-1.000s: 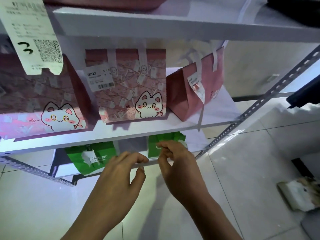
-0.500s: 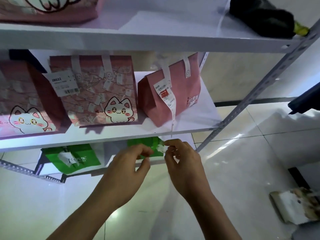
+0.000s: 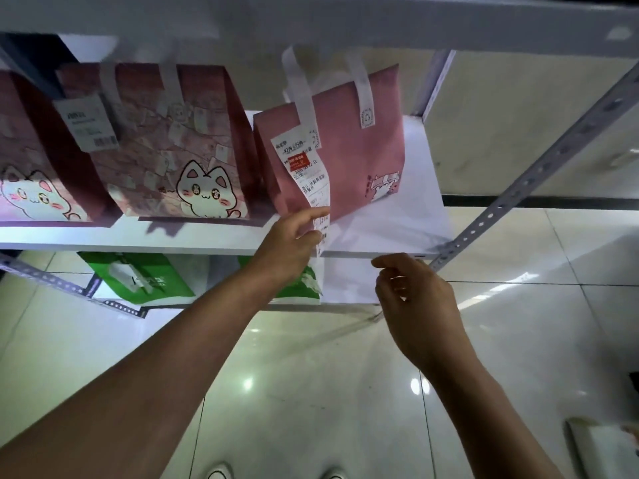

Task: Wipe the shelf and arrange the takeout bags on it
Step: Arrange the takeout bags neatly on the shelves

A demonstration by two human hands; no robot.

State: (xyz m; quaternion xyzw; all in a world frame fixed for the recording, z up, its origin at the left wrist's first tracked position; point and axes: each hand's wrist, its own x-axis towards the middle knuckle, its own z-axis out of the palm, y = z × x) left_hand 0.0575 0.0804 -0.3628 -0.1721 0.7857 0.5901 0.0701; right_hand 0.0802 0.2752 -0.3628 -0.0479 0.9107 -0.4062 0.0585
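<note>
Three pink takeout bags stand on the white shelf. The right pink bag is turned at an angle, and a long receipt hangs from its front. My left hand pinches the lower end of that receipt at the shelf's front edge. My right hand hovers just below the shelf edge, fingers loosely curled and holding nothing. The middle bag shows a white cat, and the left bag is cut off by the frame. Two green bags sit on the shelf below.
A perforated metal upright runs diagonally at the right. Another shelf board spans overhead. The glossy tiled floor lies below, with a flat carton at the bottom right and my shoe tips at the bottom edge.
Both hands rose from the lower green bag. My left hand moved up and took hold of the hanging receipt; my right hand moved right and let go.
</note>
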